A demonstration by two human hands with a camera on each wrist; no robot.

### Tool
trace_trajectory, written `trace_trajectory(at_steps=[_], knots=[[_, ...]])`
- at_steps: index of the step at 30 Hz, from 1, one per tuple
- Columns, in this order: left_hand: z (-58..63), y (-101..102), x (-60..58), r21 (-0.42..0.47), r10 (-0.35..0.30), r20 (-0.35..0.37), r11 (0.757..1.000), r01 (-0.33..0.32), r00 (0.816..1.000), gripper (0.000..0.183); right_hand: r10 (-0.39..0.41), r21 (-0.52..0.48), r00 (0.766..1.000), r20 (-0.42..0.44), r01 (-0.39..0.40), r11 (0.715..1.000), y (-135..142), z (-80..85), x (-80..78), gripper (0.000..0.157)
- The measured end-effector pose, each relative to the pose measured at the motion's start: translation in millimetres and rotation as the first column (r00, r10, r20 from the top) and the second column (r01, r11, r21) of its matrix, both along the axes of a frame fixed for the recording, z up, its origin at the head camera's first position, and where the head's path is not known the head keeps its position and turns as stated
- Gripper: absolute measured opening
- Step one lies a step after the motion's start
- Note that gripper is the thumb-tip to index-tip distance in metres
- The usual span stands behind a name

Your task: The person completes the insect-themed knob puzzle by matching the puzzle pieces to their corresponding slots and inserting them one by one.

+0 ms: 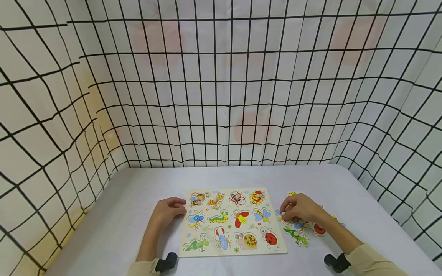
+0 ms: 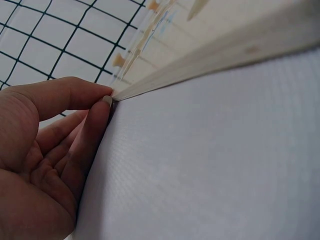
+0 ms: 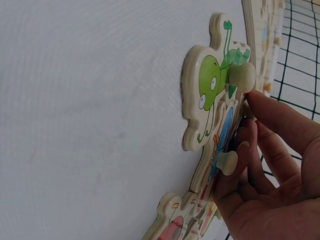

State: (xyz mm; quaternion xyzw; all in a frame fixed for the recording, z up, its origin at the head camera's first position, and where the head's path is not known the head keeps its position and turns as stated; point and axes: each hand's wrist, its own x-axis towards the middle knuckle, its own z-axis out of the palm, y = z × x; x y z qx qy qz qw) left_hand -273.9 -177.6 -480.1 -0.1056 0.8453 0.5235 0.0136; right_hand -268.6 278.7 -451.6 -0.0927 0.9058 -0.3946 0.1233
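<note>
A wooden peg puzzle board [image 1: 207,254] with insect pictures lies flat on the table. My left hand [image 1: 169,212] is at its left edge, thumb and index fingertip [image 2: 104,92] pinching the rim near a corner. Right of the board, my right hand [image 1: 299,207] pinches the small knob of a blue-winged insect piece [image 1: 278,214]; most of that piece is hidden by the fingers. Close to those fingers lies a green grasshopper-like piece [image 3: 207,82] with a round wooden knob [image 3: 242,77]. A blue piece [image 3: 225,132] is beside it, under the hand.
More loose pieces, including a red ladybug piece [image 1: 319,229], lie piled under and behind the right forearm. Pale knobs [image 2: 118,60] stand up from the board. White cloth covers the table [image 1: 138,184]. Black-gridded white walls [image 1: 221,88] rise at the back and sides.
</note>
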Motion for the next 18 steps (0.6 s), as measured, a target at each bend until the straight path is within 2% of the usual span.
trace_trajectory(at_steps=[18], knots=[[0.1, -0.7, 0.0, 0.000, -0.003, 0.001, 1.000, 0.003, 1.000, 0.025, -0.049, 0.058, 0.999, -0.007, 0.049, 0.997, -2.9, 1.9, 0.2, 0.019]])
